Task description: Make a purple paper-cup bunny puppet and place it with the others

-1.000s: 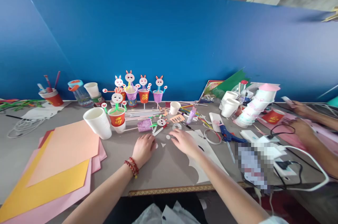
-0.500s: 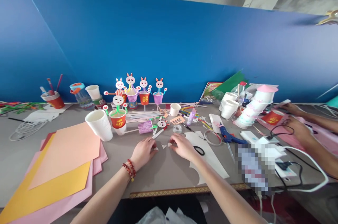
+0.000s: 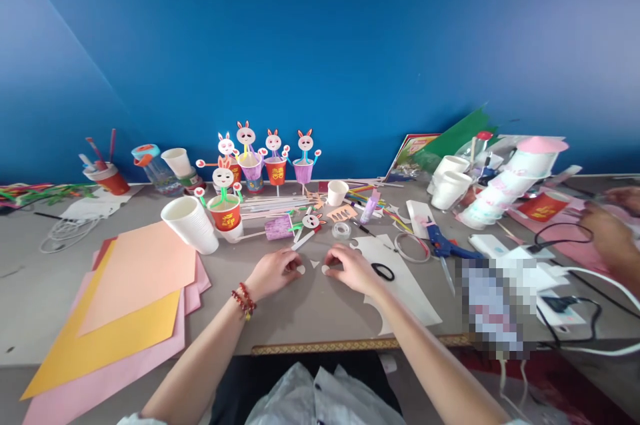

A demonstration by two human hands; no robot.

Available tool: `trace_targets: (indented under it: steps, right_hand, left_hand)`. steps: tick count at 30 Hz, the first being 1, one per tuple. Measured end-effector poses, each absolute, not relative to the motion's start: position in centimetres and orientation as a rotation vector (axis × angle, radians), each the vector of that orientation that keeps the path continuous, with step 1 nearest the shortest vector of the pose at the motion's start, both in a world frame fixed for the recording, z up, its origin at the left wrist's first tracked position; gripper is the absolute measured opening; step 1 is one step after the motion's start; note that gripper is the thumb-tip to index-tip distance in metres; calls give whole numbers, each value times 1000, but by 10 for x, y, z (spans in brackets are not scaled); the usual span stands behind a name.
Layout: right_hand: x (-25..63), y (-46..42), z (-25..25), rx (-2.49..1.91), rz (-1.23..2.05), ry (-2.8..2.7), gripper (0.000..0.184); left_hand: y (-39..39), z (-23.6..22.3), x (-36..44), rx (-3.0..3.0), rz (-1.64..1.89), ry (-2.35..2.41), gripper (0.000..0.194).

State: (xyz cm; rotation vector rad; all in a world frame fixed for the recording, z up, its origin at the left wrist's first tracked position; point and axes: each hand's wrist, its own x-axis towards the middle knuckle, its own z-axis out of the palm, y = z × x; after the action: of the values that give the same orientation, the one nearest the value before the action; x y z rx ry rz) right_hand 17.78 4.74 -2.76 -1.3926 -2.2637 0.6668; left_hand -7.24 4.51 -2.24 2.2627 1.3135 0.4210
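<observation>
My left hand (image 3: 274, 273), with a red bead bracelet (image 3: 243, 301) at the wrist, pinches a small round white paper piece (image 3: 301, 269) between thumb and fingers. Opposite it, my right hand (image 3: 351, 270) pinches another small white paper disc (image 3: 325, 269). Between the two hands a tiny white paper scrap (image 3: 315, 263) lies on the grey table. Just beyond them are a rabbit-face cutout (image 3: 313, 221), a purple paper cup (image 3: 279, 227) on its side and a roll of clear tape (image 3: 341, 231). Beside my right forearm, a black ring (image 3: 383, 271) rests on a cut white sheet (image 3: 405, 291).
Rabbit figures in cups, including a red cup (image 3: 226, 217), stand before the blue partition (image 3: 320, 65). Stacked white cups (image 3: 187, 223) and coloured paper (image 3: 145, 285) lie left. A blue glue gun (image 3: 447, 243), power strip (image 3: 555, 308) with cables and another person's arm (image 3: 610, 241) are right.
The view has tipped downward, so the scene sits differently in the picture. Both hands still pinch the paper discs, which now show more plainly. The other person's hands have moved partly out of view.
</observation>
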Motion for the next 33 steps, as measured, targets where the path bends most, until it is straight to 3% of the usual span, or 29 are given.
trace_targets:
  steps: [13,17,21,25,33]
  right_hand:
    - [180,39,-29,-1365,596,-2135,7]
    - [224,45,-16,-1465,513,-1982,11]
    - [288,59,0,-1801,206,-1823,16]
    - [317,69,13,-1755,117,-1775,21]
    - [216,86,15,-1393,310,-2305,19]
  left_hand:
    - [43,-23,-72,2259,416,1289,11]
    - [45,-27,-72,2273,409,1306,9]
    - [44,-26,-69,2256,459,1314,14]
    - [41,-29,-66,2159,583,1365,19]
    - [42,-40,-63,2107,838,1368,20]
